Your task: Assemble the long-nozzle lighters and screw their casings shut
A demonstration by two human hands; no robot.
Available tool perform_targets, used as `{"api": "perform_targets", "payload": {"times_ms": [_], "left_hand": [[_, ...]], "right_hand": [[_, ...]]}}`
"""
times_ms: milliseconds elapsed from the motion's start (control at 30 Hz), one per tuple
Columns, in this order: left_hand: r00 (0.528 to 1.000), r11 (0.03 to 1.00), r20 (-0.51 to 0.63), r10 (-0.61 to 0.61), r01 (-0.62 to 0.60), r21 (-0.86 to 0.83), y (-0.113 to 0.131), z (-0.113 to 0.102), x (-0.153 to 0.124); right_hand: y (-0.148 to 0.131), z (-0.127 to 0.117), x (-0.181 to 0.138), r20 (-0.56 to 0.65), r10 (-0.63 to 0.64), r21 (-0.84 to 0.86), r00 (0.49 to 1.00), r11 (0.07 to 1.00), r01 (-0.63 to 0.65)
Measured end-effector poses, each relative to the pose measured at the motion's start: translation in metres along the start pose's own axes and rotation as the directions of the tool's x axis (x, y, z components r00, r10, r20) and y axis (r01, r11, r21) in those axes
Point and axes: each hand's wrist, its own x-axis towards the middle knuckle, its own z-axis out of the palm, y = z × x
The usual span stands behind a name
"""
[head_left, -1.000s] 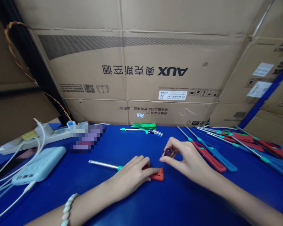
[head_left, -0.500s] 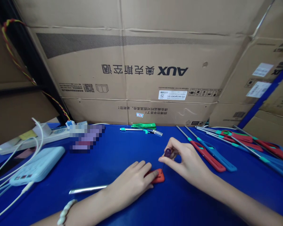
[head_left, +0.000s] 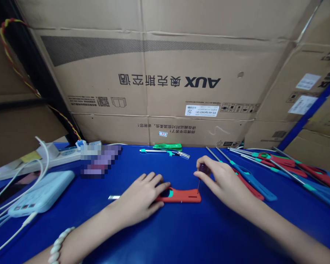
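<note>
A red long-necked lighter (head_left: 185, 195) with a turquoise trigger lies flat on the blue table. My left hand (head_left: 141, 194) is wrapped over its front half, fingers and thumb on either side of the body. The metal tube's tip (head_left: 114, 197) sticks out left of my wrist; the rest of the tube is under the hand. My right hand (head_left: 218, 178) pinches the dark purple handle of a small screwdriver (head_left: 204, 168). Its thin shaft points down, and the tip meets the right end of the red body, close to a dark slot.
To the right lie several red and blue long-necked lighters (head_left: 254, 183). At the back are a green handle shell (head_left: 167, 147) and a loose metal tube with small parts (head_left: 154, 151). A light blue power bank (head_left: 44, 194) with white cables and a power strip (head_left: 57, 157) occupy the left.
My left hand has shifted left along the lighter, uncovering its trigger and handle. The lighter now lies straighter and farther right, and my right hand with the screwdriver has moved slightly right and up.
</note>
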Motion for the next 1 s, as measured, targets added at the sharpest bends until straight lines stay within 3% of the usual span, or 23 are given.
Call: {"api": "perform_targets", "payload": {"times_ms": [167,400,500,633,767,900,1000], "left_hand": [[0.998,0.992,-0.016,-0.067,0.068,0.104,-0.022,0.016,0.007],[0.999,0.992,-0.023,-0.046,0.048,0.12,-0.022,0.017,0.011],[0.996,0.993,-0.085,0.003,0.008,0.12,-0.02,0.017,0.012],[0.98,0.991,-0.185,0.077,-0.055,0.12,-0.013,0.019,0.011],[0.95,0.984,-0.271,0.157,-0.127,0.124,-0.003,0.02,0.009],[0.906,0.991,-0.402,0.133,-0.136,0.022,0.0,0.018,0.007],[0.872,0.998,-0.488,0.027,-0.05,-0.035,-0.001,0.012,0.005]], "right_hand": [[-0.001,-0.001,0.001,-0.09,0.008,0.032,0.996,0.999,-0.005],[0.004,-0.002,0.004,-0.203,-0.042,0.103,0.978,0.993,0.064],[0.003,0.007,0.003,-0.08,-0.187,0.014,0.979,0.982,0.189],[-0.003,0.03,-0.003,0.271,-0.289,-0.133,0.918,0.933,0.333],[-0.008,0.047,-0.008,0.378,-0.3,-0.261,0.876,0.873,0.412],[-0.008,0.042,-0.004,0.396,-0.215,-0.306,0.893,0.885,0.349],[0.0,0.025,0.003,0.333,0.001,-0.396,0.943,0.908,0.139]]}}
